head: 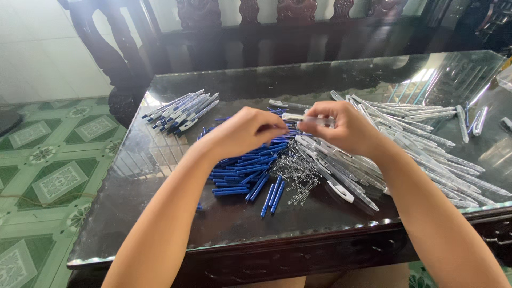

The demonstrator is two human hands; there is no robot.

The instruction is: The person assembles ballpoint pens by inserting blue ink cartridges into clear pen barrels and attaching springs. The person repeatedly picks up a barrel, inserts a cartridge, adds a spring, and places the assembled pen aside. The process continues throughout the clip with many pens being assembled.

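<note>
dark glass covers the table (160, 224) where we sit, with carved dark wooden chairs (250, 21) behind it and green patterned floor tiles (48, 176) to our left. we raise both hands above the middle of the tabletop, forearms reaching in from the near edge. our right hand (346, 128) pinches a clear pen barrel (306, 119), fingers closed around it. its long axis lies roughly level, running left to right, with its free end pointing toward our left hand (245, 132). that hand curls shut just beside the barrel's end; we cannot tell what it grips. below lie blue pen parts (245, 170), small metal springs (298, 176), clear barrels (416, 144) to the right, and assembled pens (181, 109) at far left.
</note>
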